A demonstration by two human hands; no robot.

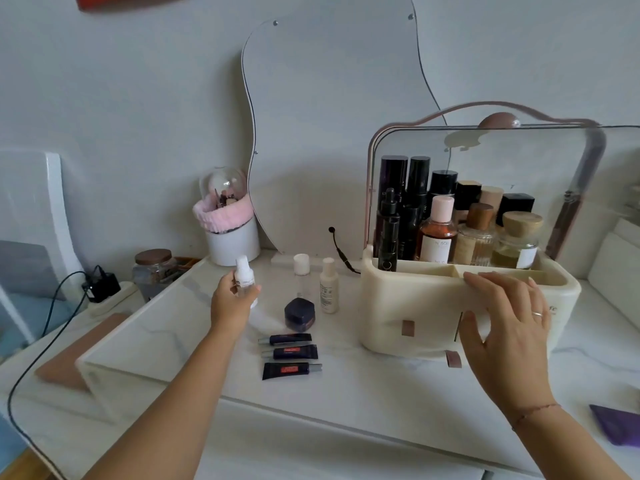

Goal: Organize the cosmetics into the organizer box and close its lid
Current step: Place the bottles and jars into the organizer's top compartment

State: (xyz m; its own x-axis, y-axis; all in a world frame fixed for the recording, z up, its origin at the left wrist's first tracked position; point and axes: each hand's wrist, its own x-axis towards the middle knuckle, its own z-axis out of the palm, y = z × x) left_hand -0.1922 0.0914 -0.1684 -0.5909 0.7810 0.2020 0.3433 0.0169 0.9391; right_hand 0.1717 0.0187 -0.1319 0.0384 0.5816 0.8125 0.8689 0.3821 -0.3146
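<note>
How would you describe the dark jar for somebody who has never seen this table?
Find the cream organizer box on the white table and look left of it. The jar is the only squat, dark, round container there, just behind three flat tubes.

Open cream organizer box (398, 306), bottles (437, 233) inside

We log a white marble-look tabletop (381, 396). The cream organizer box (398, 306) stands on it. Just left of the box: a cream bottle (329, 289), a clear bottle with a white cap (301, 266) and a dark jar (299, 315), all upright. Left-front of the box, three dark tubes (291, 353) lie stacked in a row. Further left and behind, a white cup with a pink band (232, 244). Right-front of the box we see a purple item (616, 424), unclear what.
</note>
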